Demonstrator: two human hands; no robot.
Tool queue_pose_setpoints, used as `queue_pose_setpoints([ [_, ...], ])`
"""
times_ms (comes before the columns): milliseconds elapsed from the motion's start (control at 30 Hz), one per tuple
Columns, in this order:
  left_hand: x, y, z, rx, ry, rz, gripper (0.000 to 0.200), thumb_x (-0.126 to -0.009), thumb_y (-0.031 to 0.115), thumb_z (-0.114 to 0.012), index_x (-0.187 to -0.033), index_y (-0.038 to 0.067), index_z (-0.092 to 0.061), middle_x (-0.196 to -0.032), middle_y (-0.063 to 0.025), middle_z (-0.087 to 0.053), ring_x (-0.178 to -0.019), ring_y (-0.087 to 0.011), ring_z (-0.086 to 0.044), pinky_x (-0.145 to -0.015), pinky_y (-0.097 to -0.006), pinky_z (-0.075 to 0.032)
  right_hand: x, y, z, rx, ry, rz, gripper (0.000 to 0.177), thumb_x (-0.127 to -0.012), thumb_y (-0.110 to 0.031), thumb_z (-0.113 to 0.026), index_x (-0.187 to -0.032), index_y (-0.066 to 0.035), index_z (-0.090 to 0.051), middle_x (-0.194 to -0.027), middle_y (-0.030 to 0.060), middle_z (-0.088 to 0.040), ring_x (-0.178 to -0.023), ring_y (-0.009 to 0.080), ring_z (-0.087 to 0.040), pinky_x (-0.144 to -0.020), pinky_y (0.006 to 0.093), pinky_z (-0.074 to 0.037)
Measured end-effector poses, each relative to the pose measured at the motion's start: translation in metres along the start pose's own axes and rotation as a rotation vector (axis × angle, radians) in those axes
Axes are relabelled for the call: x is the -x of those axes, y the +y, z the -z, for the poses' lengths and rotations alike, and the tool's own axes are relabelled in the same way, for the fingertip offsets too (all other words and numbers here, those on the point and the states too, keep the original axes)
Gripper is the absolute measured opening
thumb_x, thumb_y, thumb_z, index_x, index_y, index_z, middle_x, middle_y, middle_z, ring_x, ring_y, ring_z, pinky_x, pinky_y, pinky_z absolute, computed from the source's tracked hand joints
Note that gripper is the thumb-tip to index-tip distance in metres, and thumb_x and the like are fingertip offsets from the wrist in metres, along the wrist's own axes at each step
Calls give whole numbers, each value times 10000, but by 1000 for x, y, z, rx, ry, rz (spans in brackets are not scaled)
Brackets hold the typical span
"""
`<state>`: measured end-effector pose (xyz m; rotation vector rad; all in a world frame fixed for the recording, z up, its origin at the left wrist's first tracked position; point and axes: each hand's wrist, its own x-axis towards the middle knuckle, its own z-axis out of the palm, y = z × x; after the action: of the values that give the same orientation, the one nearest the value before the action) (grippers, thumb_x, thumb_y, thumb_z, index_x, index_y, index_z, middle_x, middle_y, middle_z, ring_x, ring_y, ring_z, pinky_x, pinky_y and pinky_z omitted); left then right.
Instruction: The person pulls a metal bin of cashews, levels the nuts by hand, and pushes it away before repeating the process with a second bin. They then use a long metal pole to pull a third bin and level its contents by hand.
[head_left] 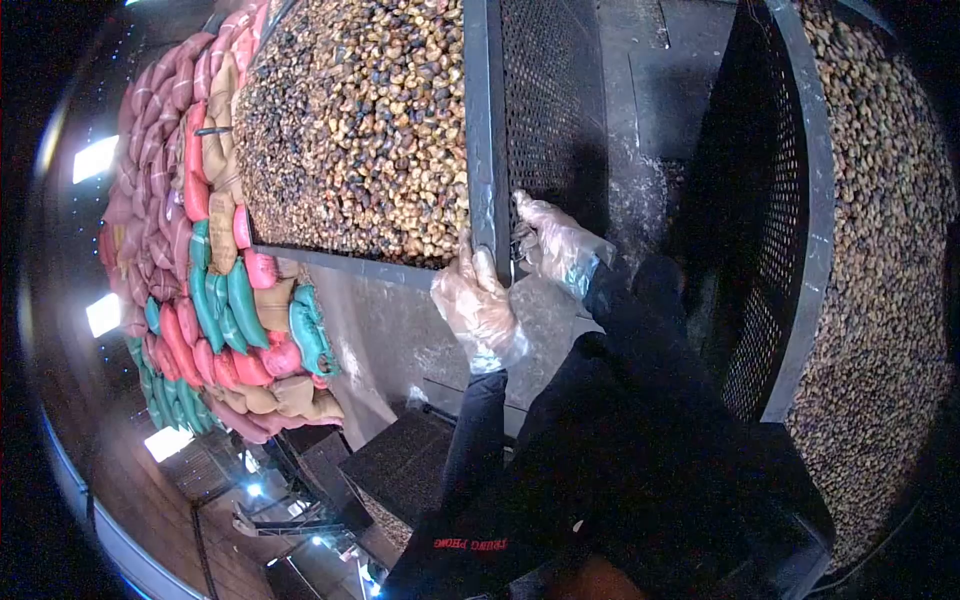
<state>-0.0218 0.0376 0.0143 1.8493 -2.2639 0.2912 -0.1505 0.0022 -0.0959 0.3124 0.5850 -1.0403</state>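
Note:
A dark metal bin of mixed brown and yellowish beans [370,130] has a raised rim [482,120] and a perforated side wall [550,90]. My left hand [480,310], in a clear plastic glove, grips the bin's near corner, its thumb and fingers on the rim. Just right of that corner is my right hand [560,245], also gloved, its fingers bent in against the outer side around a small metal part that I cannot make out. One of its fingers points up along the perforated wall.
Another bean-filled bin [880,270] with a perforated wall [765,310] stands at the right. Stacked pink, green and tan sacks [235,300] rise at the left. A dark box [400,460] stands at lower left on the grey floor [375,320].

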Motion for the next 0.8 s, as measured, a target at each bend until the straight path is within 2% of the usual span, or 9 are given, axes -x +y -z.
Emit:
queue_pose_setpoints([
  [100, 3, 2, -7, 60, 7, 101, 397, -1126, 311, -606, -1476, 159, -716, -962, -205, -650, -914, -381, -586, -885, -517, -474, 10, 3, -10, 44, 82, 105, 292, -1068, -477, -721, -1019, -193, -675, -697, -5, -580, -497, 153, -530, -439, 365, -442],
  [233, 1, 4, -3, -35, -57, 115, 398, -1108, 316, -618, -1460, 162, -723, -938, -193, -664, -896, -381, -609, -871, -511, -486, 15, 6, -16, -42, 65, 102, 286, -1074, -474, -714, -1028, -194, -674, -695, -16, -560, -486, 151, -512, -440, 359, -441],
  [333, 0, 2, -9, -38, 8, 96, 402, -1107, 311, -618, -1469, 168, -719, -918, -177, -639, -892, -377, -588, -870, -506, -474, 12, 3, -15, -76, -2, 91, 291, -1083, -483, -698, -1036, -197, -672, -700, -25, -545, -488, 145, -501, -446, 357, -444],
  [433, -1, 0, -11, -43, 3, -25, 378, -1092, 292, -636, -1419, 139, -746, -893, -170, -612, -886, -385, -579, -873, -519, -464, 5, 3, -12, -33, 100, 50, 295, -1088, -489, -689, -1056, -196, -676, -720, -29, -554, -502, 132, -496, -453, 343, -442],
  [500, 4, 3, -14, 30, 66, 120, 347, -1079, 296, -643, -1331, 98, -777, -929, -183, -621, -919, -393, -579, -888, -527, -462, 3, 6, -6, -39, 81, 26, 271, -1078, -466, -715, -1095, -196, -694, -746, -37, -569, -526, 117, -504, -474, 326, -453],
  [667, 7, 0, -18, 69, 59, 161, 377, -1060, 306, -674, -1333, 66, -777, -960, -198, -617, -965, -392, -572, -895, -525, -464, -1, 4, 0, -17, 76, 24, 261, -1076, -450, -724, -1137, -197, -719, -757, -40, -577, -541, 114, -509, -496, 315, -467],
  [733, 7, -3, -21, 64, 50, 148, 400, -1056, 313, -686, -1358, 65, -772, -966, -201, -616, -978, -391, -569, -896, -523, -466, 8, -8, -6, 96, 126, -60, 259, -1089, -433, -705, -1151, -183, -730, -772, -21, -603, -559, 121, -536, -503, 326, -480],
  [767, 8, -4, -22, 19, 66, 122, 386, -1065, 326, -677, -1388, 136, -770, -1001, -175, -631, -984, -372, -579, -916, -519, -483, 4, -8, -3, 94, 132, -58, 259, -1089, -433, -705, -1151, -183, -730, -772, -21, -603, -559, 121, -536, -503, 326, -480],
  [800, 9, -5, -23, -27, 82, 99, 382, -1075, 339, -669, -1419, 206, -768, -1037, -149, -646, -990, -354, -588, -937, -514, -500, 4, -9, -8, 256, 137, 66, 269, -1094, -430, -695, -1139, -167, -729, -779, -9, -615, -569, 132, -557, -502, 333, -486],
])
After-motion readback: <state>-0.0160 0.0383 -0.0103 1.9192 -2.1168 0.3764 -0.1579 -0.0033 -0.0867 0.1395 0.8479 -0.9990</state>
